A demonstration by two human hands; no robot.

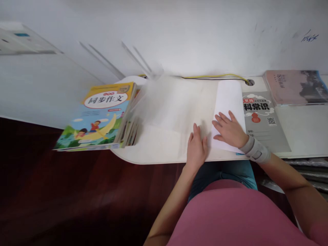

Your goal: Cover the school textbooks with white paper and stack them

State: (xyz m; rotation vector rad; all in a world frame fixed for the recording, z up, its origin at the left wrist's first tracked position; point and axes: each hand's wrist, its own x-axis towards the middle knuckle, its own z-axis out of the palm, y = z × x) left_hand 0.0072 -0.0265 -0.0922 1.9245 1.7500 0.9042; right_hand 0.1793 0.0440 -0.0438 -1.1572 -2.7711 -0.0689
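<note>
Head view shows a white sheet (229,97) partly over the gray booklet (278,140), right hand (229,130) spread wide upon it, left hand (196,148) loosely open beside — light, even pressure should serve best.

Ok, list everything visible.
Table: 1, white, by wall.
Floor: 1, maroon, below.
Book stack: 1, multicoloured, left.
Sheet: 1, translucent, blurred, centre.
Paper: 1, white, centre right.
Workbook: 1, grey, partly under paper.
Book: 1, pink, far right.
Cables: 2, yellow, black, back.
Panel: 1, white, upper left.
Scribble: 1, blue, upper right.
Unclear items: several, grey, lower right.
Wristband: 1, grey, right wrist.
Shirt: 1, pink, bottom.
Trousers: 1, teal, bottom.
Left hand: 1, near edge.
Right hand: 1, on paper.
</note>
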